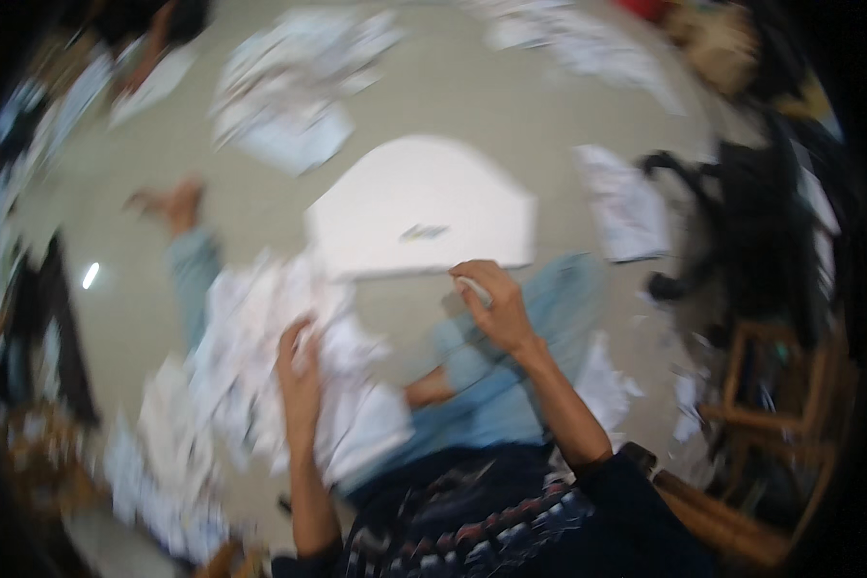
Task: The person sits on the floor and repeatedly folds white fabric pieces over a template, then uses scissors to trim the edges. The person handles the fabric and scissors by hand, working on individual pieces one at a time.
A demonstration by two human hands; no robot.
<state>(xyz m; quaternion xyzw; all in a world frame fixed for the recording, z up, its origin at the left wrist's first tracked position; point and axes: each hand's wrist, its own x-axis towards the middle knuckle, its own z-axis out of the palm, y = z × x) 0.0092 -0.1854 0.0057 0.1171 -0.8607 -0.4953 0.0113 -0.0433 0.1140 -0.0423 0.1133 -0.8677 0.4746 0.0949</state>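
Observation:
A white flat cut panel [419,197] with a curved top and a small printed mark lies on the floor ahead of me. My right hand [486,299] is just below its bottom edge, closed on a small white object [472,289] too blurred to identify. My left hand [299,371] is over a crumpled pile of white cut pieces [246,356] at my lower left, its fingers curved and blurred, so I cannot tell whether they hold anything.
I sit on the floor [135,289], legs in light blue jeans [568,284]. More white piles lie top centre [289,87], top right [578,39] and right [621,202]. A dark stand [742,231] and wooden stools [771,385] are at right; another person's limb [149,53] shows top left.

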